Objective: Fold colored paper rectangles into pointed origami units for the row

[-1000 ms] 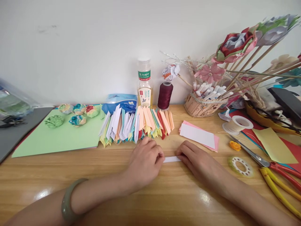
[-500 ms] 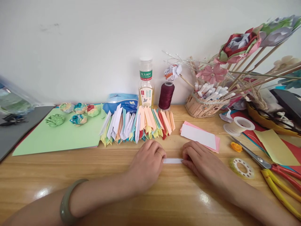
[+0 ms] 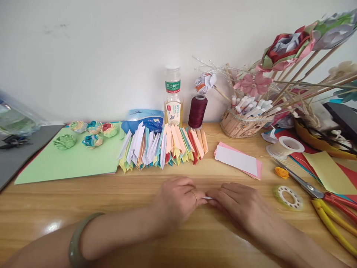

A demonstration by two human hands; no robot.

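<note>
A narrow white paper strip (image 3: 206, 198) shows as a small sliver between my two hands, low over the wooden table. My left hand (image 3: 178, 201) pinches its left end, fingers closed, with a ring on one finger. On the other end my right hand (image 3: 237, 204) is closed too, thumb and fingertips pressed on the paper. Most of the strip is hidden under the fingers. Beyond the hands lies a row of folded paper pieces (image 3: 150, 149) in several colours. A white paper sheet (image 3: 237, 160) rests on pink sheets just past my right hand.
Paper flowers (image 3: 92, 141) sit on a green sheet (image 3: 72, 167) at left. A bottle (image 3: 173, 100) and a maroon thread spool (image 3: 198, 111) stand at the back. Rightward are a marker basket (image 3: 240, 124), a white spool (image 3: 284, 147), a tape roll (image 3: 288, 197) and scissors (image 3: 309, 188).
Both hands have come closer together and slightly nearer to me. Less of the white paper strip shows between them. The view has shifted a little.
</note>
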